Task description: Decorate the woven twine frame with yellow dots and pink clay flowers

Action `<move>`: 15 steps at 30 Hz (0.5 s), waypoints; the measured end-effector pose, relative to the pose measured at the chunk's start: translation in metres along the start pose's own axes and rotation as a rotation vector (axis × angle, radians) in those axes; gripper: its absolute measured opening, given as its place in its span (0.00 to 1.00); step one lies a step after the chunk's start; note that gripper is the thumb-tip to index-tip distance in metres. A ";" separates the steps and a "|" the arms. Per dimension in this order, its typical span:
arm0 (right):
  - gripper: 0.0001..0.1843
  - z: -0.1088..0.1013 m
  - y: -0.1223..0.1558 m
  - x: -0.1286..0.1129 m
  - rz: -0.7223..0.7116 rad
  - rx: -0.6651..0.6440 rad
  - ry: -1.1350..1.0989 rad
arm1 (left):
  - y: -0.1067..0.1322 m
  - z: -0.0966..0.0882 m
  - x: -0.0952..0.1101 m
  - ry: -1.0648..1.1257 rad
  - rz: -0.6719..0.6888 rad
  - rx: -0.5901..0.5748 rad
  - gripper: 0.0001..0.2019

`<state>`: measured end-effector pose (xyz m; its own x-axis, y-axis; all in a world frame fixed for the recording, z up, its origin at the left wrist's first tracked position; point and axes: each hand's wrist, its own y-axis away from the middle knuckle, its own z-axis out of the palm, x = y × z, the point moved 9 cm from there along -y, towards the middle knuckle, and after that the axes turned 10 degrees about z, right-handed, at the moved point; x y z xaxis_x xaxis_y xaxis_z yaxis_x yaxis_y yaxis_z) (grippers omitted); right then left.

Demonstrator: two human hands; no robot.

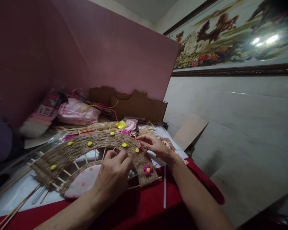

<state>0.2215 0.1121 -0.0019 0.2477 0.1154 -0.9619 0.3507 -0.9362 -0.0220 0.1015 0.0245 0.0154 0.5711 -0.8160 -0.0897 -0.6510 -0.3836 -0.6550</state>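
Observation:
A fan-shaped frame of thin wooden sticks carries a wide arched band of brown twine (pixel 80 150). Yellow clay dots (pixel 89 144) are spaced along the band. Near its right end sits a clay flower (pixel 148 170) with magenta petals and a yellow centre. My right hand (pixel 156 147) is at the band's upper right, its fingertips on a small magenta clay petal (pixel 139 147) beside a yellow dot. My left hand (pixel 115 174) is closed over the inner gap of the frame; its fingertips are hidden. Below lies a pale spotted fabric centre (pixel 83 182).
Behind the frame lie bundled sticks (pixel 64 127), a pink spotted cloth bag (pixel 78 111), a yellow packet (pixel 121 125) and torn cardboard (pixel 139 105). A clear tube (pixel 164 188) rests on the red cloth (pixel 148 210). A tiled wall (pixel 230 127) stands at right.

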 end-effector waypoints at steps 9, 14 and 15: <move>0.23 0.002 -0.006 0.006 0.003 -0.006 -0.123 | -0.001 0.001 0.000 0.003 0.008 -0.008 0.07; 0.20 0.000 -0.001 0.005 0.016 -0.012 -0.102 | 0.000 0.002 0.000 -0.007 0.010 -0.015 0.07; 0.19 -0.001 0.000 0.006 0.021 -0.001 -0.094 | 0.000 0.001 0.000 -0.008 0.011 -0.013 0.07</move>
<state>0.2236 0.1129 -0.0069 0.1692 0.0639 -0.9835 0.3470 -0.9379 -0.0012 0.1020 0.0248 0.0146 0.5678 -0.8167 -0.1027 -0.6639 -0.3805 -0.6438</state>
